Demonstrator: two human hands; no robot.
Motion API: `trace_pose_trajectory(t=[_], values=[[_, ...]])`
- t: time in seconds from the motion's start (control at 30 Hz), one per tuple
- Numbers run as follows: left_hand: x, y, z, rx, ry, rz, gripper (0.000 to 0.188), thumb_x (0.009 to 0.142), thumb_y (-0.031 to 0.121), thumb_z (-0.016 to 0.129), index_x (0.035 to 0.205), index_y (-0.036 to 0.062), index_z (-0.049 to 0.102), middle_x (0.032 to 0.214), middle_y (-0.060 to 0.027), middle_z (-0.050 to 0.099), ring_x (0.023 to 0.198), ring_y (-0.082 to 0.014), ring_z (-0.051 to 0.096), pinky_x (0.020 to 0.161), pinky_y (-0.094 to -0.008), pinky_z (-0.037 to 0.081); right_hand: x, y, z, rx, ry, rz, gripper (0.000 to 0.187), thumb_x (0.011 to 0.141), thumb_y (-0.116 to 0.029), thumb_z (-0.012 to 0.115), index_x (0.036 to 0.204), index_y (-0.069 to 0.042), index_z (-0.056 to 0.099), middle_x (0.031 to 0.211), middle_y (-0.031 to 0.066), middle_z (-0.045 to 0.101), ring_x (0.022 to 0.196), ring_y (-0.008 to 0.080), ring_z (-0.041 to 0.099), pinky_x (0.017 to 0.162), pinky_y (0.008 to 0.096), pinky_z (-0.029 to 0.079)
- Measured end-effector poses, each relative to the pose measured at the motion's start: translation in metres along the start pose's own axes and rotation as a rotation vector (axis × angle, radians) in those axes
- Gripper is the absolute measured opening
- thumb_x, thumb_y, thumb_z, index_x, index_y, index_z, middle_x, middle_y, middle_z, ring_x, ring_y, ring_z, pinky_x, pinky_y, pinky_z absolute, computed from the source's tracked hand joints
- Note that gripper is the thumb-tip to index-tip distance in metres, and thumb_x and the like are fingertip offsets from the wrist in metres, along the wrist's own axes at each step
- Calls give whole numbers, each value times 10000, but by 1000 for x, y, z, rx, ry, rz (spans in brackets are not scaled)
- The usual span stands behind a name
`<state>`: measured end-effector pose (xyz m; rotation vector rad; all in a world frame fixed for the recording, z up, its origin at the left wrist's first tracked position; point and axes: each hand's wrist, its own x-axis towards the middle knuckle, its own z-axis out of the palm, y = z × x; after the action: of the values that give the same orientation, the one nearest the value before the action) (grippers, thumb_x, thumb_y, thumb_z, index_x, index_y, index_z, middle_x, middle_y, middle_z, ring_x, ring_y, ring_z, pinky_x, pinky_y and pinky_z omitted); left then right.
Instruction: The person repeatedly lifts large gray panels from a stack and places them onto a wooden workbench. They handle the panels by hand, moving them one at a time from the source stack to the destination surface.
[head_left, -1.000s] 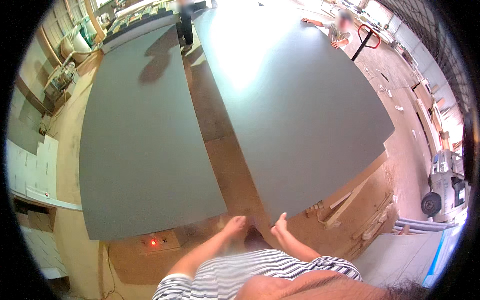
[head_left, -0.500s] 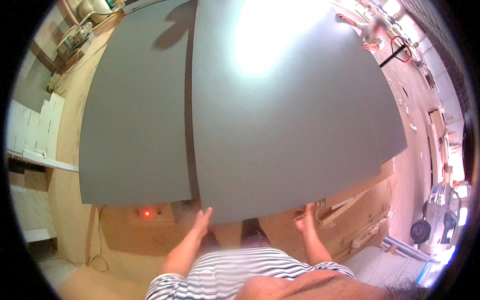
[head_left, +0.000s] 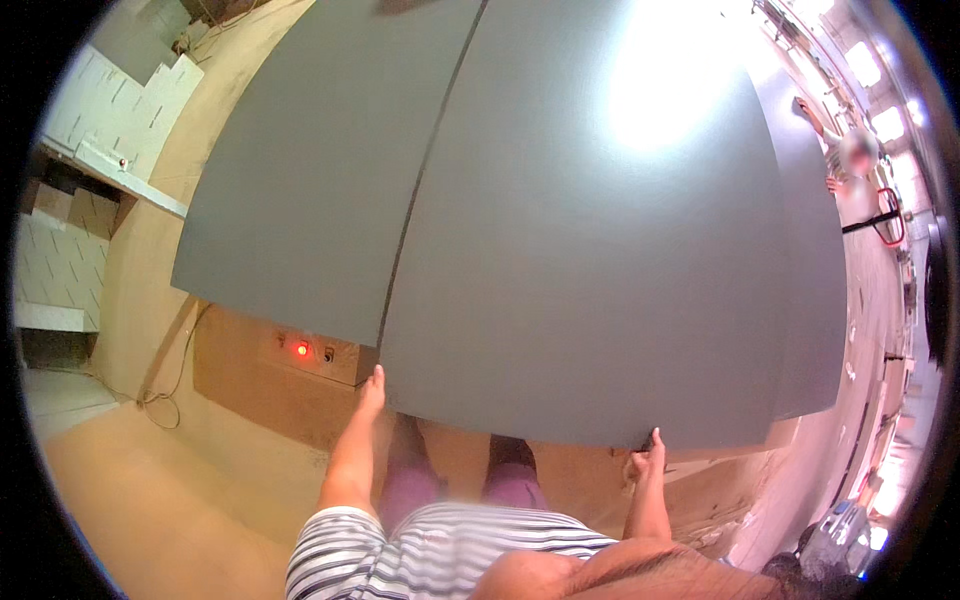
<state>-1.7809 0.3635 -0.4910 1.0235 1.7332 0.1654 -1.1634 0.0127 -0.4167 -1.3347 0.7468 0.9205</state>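
A large flat grey panel point(head_left: 590, 290) lies in front of me, its front edge towards my body. At its near left corner my left hand point(head_left: 371, 392) grips the edge, thumb up along the side. Farther right on the same front edge, my right hand point(head_left: 648, 462) holds on with the thumb over the top and the fingers partly hidden below. A second grey panel point(head_left: 310, 190) lies to the left, with a narrow dark gap between the two. Bright glare whitens the far part of the right panel.
Below the left panel's front edge is a box with a red light point(head_left: 303, 350). A cable point(head_left: 165, 400) trails on the floor at left, near white boards point(head_left: 150, 110). Another person point(head_left: 855, 165) stands at the far right, by a red handle point(head_left: 891, 218).
The gap between the panels has narrowed as the right panel came closer to the left one. My view has turned, and both hands stay at the right panel's front edge.
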Motion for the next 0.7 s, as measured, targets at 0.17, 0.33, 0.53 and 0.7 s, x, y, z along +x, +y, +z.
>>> trace_pose_trajectory(t=[0.17,0.33,0.53,0.7], values=[[44,-28,-69,45,60,-45,863,945,658,211,1327,-74,463,1359,-277,473,1291,-392,429,1080,-437,322,-29,79,45,-8,42,41,502,879,-441,646,1210,-73,561,1233,86,589,1134,283,544,975,464,451],[57,-58,-157,134,190,-92,848,944,652,244,1342,-70,444,1356,-291,465,1284,-410,428,1078,-436,325,-83,152,99,-121,-9,138,535,871,-449,647,1241,-77,541,1245,89,575,1148,292,533,942,483,476],[70,-81,-242,316,423,-158,789,956,571,371,1412,-71,319,1392,-297,418,1307,-429,388,1082,-445,326,-94,259,153,-107,35,261,618,898,-420,616,1358,-54,423,1399,131,448,1268,329,431,1066,531,361],[42,-54,-252,823,526,-115,886,912,487,540,1484,-42,118,1554,-254,78,1437,-386,123,1151,-493,172,-145,359,244,-298,-45,445,708,941,-483,523,1432,-23,301,1503,166,280,1380,323,256,1084,463,358]])
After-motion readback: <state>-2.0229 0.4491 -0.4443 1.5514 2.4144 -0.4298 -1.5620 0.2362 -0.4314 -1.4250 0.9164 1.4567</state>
